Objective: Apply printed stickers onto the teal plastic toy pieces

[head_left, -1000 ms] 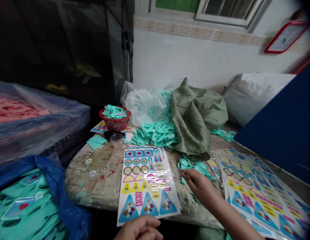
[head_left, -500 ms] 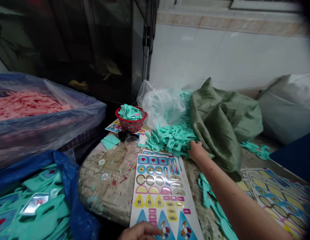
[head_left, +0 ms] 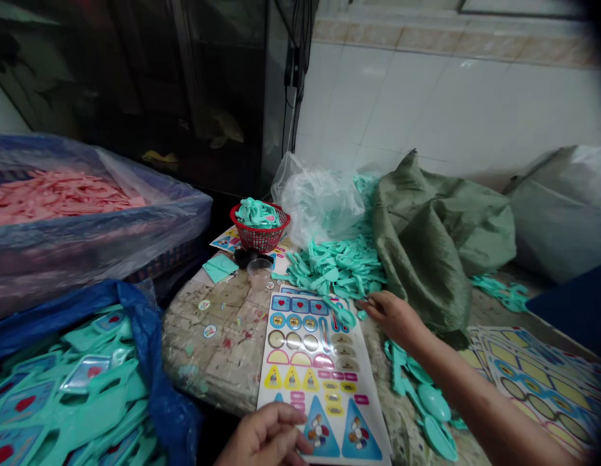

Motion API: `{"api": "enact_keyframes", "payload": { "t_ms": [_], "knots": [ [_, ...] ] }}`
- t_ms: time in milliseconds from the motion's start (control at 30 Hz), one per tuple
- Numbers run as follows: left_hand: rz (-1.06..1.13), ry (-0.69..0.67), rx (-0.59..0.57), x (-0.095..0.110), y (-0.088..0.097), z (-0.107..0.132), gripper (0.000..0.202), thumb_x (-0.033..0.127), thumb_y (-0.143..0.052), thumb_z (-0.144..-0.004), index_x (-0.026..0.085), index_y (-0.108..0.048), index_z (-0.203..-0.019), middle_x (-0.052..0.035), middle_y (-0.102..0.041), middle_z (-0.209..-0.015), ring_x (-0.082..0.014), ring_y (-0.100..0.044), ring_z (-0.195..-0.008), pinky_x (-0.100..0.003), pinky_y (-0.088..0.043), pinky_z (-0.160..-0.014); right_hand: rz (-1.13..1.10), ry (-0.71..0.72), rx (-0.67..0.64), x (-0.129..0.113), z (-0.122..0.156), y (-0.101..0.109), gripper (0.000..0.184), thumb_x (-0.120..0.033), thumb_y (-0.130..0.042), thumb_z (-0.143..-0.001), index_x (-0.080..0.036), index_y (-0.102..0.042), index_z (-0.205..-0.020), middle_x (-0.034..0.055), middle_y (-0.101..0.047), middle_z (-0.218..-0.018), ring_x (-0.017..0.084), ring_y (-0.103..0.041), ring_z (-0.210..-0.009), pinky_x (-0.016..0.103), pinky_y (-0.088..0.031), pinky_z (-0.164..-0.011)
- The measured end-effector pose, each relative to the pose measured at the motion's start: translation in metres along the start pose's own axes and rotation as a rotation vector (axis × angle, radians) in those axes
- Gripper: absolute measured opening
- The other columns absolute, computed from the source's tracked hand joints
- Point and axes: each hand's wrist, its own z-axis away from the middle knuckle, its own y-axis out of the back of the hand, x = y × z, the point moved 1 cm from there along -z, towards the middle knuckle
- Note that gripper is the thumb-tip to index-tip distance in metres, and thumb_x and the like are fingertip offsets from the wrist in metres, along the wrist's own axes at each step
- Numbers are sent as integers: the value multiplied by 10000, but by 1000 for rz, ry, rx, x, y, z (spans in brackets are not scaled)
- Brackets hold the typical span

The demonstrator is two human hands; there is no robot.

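At lower centre, the left hand (head_left: 264, 437) rests on the bottom edge of a sticker sheet (head_left: 300, 343), fingers loosely spread, seemingly steadying it. At centre right, the right hand (head_left: 394, 317) has its fingers (head_left: 372, 303) pressed together by a heap of teal plastic pieces (head_left: 334, 268); any pinch is hard to make out.

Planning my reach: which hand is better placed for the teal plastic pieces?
Right: the right hand is beside the teal plastic pieces; the left hand rests on the sticker sheet, farther off.
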Motion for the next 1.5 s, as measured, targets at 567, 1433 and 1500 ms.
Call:
{"api": "enact_keyframes", "payload": {
  "t_ms": [567,1433,1500],
  "knots": [
    [225,-18,-33,-1,-24,14,397,336,-625,-790,138,-541,-1124,-103,-698,-939,-139,-673,-662,-191,-502,-556,-654,210,-171,-99,143,-14,385,-166,-518,-805,-270,-558,-1173,40,-626,-980,157,-620,-875,244,-511,-743],
    [352,-75,142,-2,-3,-35,258,279,-683,-743,144,-612,-951,-79,-630,-974,-240,-637,-972,-360,-525,-857,-438,-5,-95,-40,60,-82,166,-343,-489,-822,-213,-535,-730,12,-605,-731,163,-544,-670,265,-382,-611],
    [355,-67,146,-1,-4,-35,256,273,-693,-732,146,-615,-940,-70,-626,-953,-241,-638,-967,-360,-529,-851,-435,-9,-92,-40,59,-82,169,-350,-491,-817,-213,-534,-727,16,-599,-736,171,-537,-681,278,-377,-625]
  ]
}}
